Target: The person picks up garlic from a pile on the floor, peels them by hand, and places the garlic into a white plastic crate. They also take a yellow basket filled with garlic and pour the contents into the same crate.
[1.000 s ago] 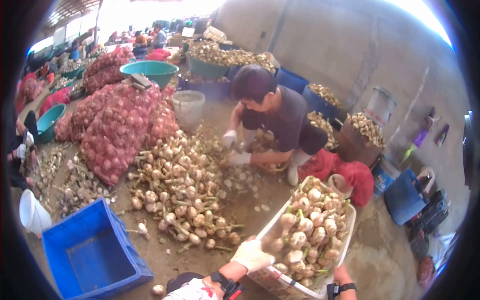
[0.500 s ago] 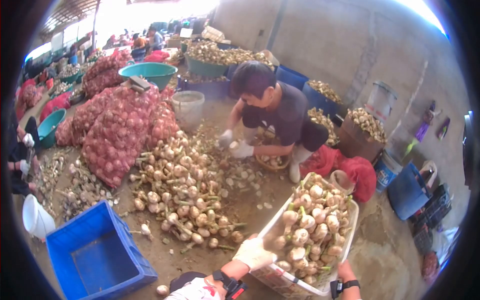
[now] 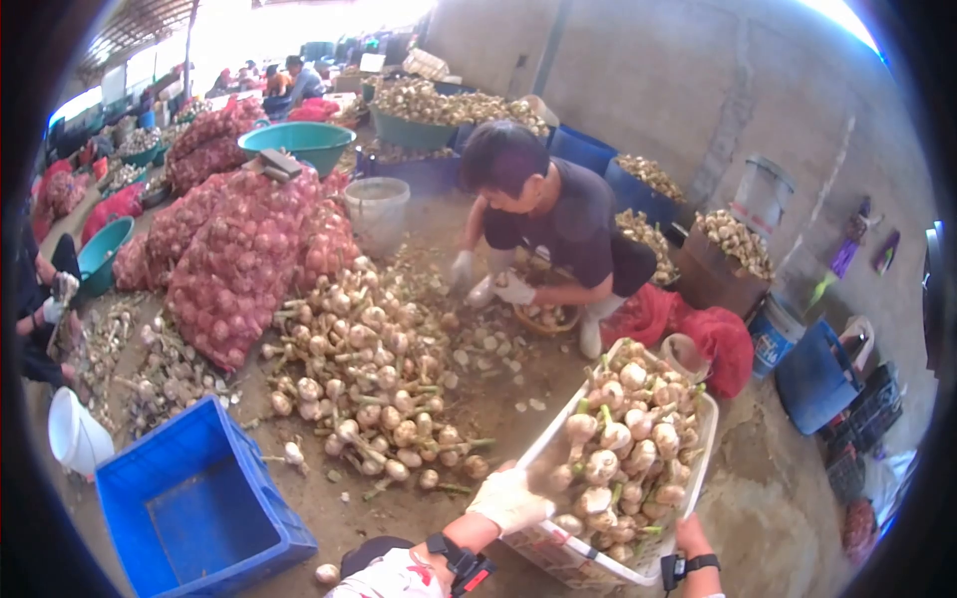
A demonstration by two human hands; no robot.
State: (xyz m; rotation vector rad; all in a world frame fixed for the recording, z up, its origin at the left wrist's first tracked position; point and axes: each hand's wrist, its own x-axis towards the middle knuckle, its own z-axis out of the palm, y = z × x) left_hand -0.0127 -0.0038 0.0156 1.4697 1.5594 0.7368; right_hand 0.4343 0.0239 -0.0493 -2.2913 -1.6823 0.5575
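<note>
I hold a white plastic crate (image 3: 558, 560) heaped with garlic bulbs (image 3: 625, 448), stems still on. My left hand (image 3: 510, 498), in a white glove, grips the crate's near-left rim. My right hand (image 3: 690, 536) grips the near-right corner, mostly hidden under the rim; a dark wristband shows. The crate sits tilted above the dirt floor, just right of a loose pile of garlic (image 3: 367, 371).
A person in a dark shirt (image 3: 558, 224) crouches beyond the pile, gloved hands on garlic over a small basket (image 3: 546, 323). An empty blue crate (image 3: 189, 503) stands at lower left, red mesh sacks of garlic (image 3: 234, 254) behind it. Tubs, buckets and other workers fill the background.
The crate has shifted slightly right and up in my hands. The crouching person's hands have moved toward the small basket.
</note>
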